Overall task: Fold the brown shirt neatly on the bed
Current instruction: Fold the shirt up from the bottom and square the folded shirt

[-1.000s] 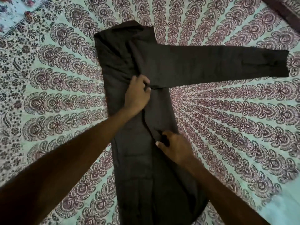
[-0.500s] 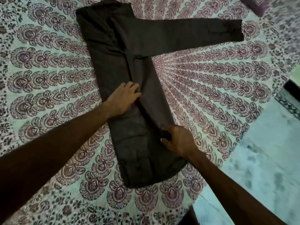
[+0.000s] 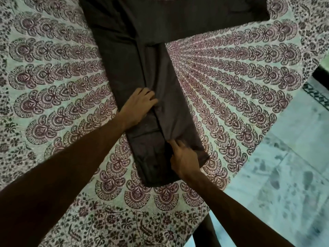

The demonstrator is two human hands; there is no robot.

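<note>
The brown shirt point(image 3: 124, 56) lies lengthwise on the patterned bedsheet point(image 3: 53, 86), its sides folded in toward the middle. One long sleeve point(image 3: 204, 20) stretches out to the right near the top. My left hand point(image 3: 139, 104) lies flat on the shirt's middle, fingers pressing at the edge of the folded right panel. My right hand point(image 3: 183, 160) is lower down near the hem; its thumb and fingers pinch the edge of that right panel.
The bed's front-right edge runs diagonally, with pale tiled floor point(image 3: 284, 166) beyond it. A dark object point(image 3: 322, 75) sits at the right edge of the view. Bare patterned sheet lies to the left of the shirt.
Both hands have slid down the shirt toward the hem. The left hand went from pinching near the sleeve to pressing flat lower down. The view has shifted so the collar is cut off.
</note>
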